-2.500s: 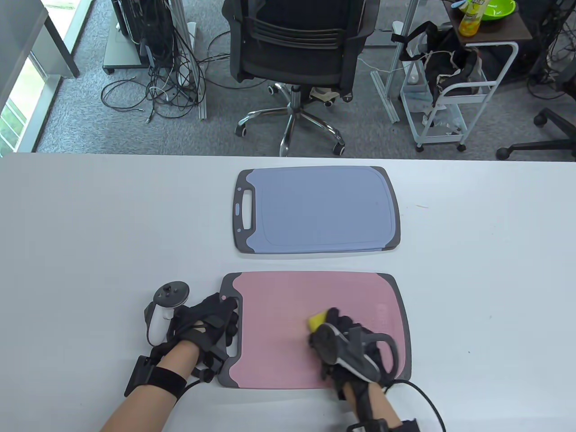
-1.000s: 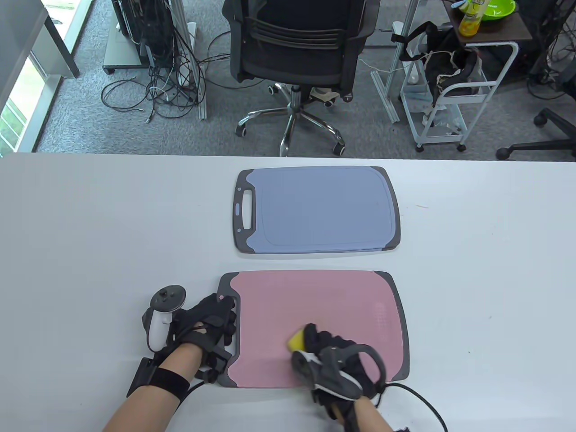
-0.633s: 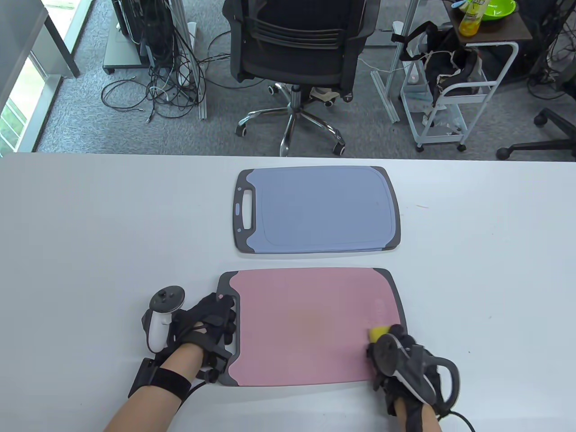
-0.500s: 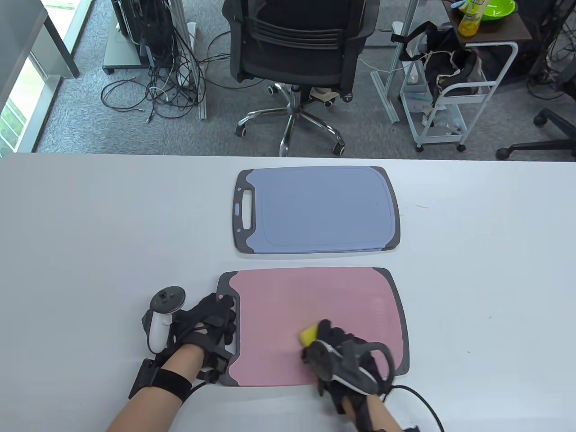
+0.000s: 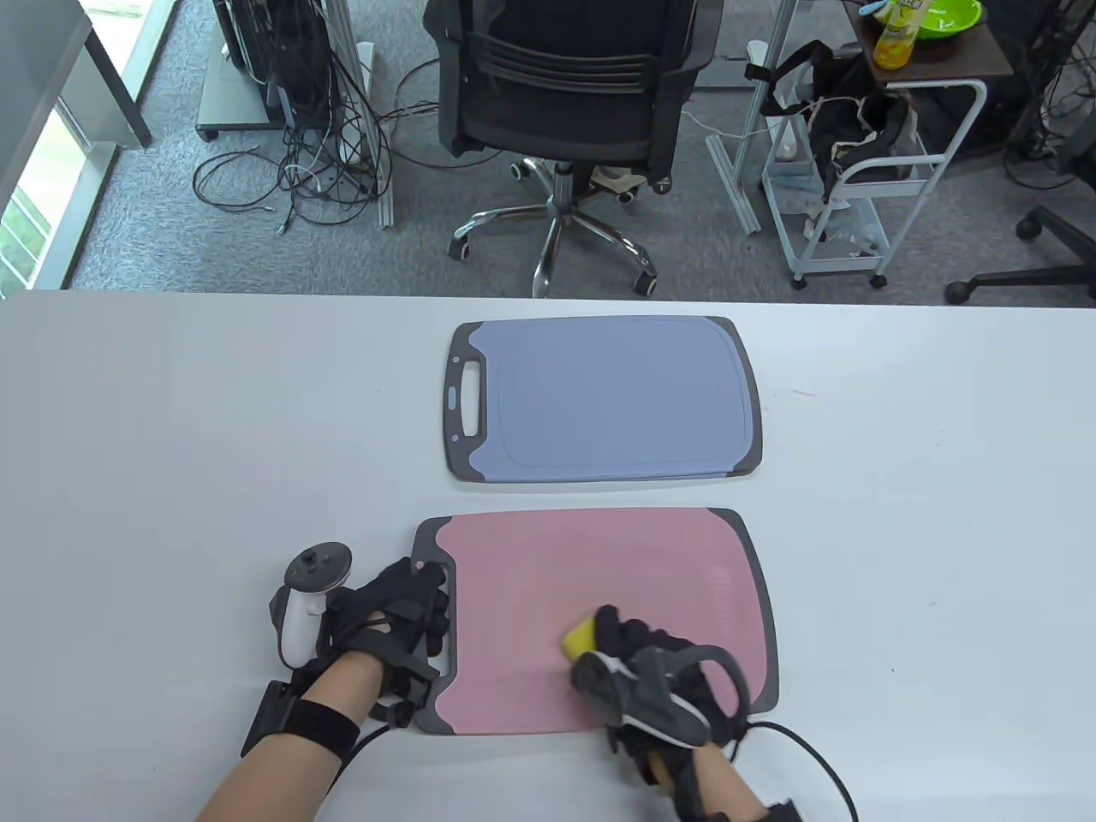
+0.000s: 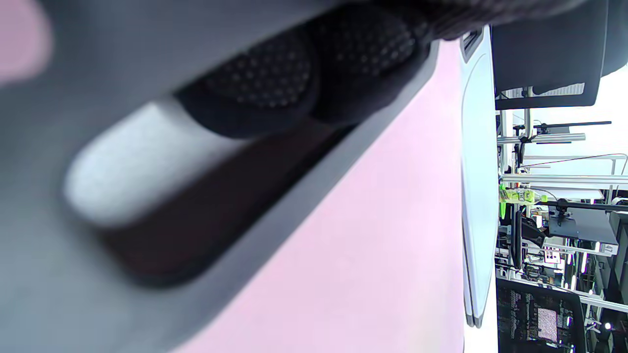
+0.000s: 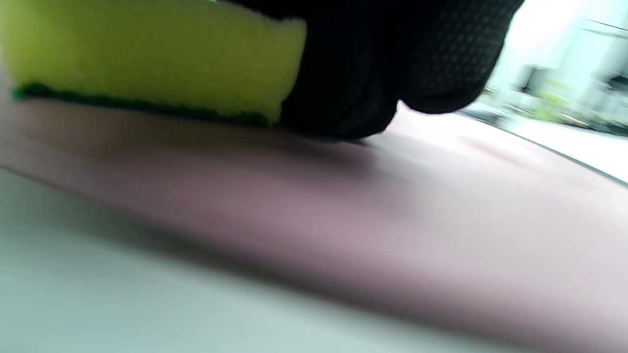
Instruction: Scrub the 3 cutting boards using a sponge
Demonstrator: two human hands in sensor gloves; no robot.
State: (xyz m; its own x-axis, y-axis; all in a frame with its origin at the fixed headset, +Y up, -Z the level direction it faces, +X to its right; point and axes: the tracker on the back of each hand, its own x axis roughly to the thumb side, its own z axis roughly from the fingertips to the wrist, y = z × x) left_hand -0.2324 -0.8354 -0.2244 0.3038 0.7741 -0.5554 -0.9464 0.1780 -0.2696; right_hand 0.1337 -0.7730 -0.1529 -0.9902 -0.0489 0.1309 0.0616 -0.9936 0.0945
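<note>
Right hand (image 5: 655, 676) and yellow sponge (image 5: 580, 634) nudged toward 9 o'clock on pink cutting board (image 5: 634, 565), fingers gripped sponge, left hand (image 5: 390, 616) fingers curled through board's handle slot.

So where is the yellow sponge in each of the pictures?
Table view: the yellow sponge peeks out ahead of the right hand, low on the pink cutting board.
Left wrist view: not in it; only the left hand's fingers at the board's handle slot.
Right wrist view: top left, green side down on the board.
Shared landmark: the pink cutting board, in all three views.
</note>
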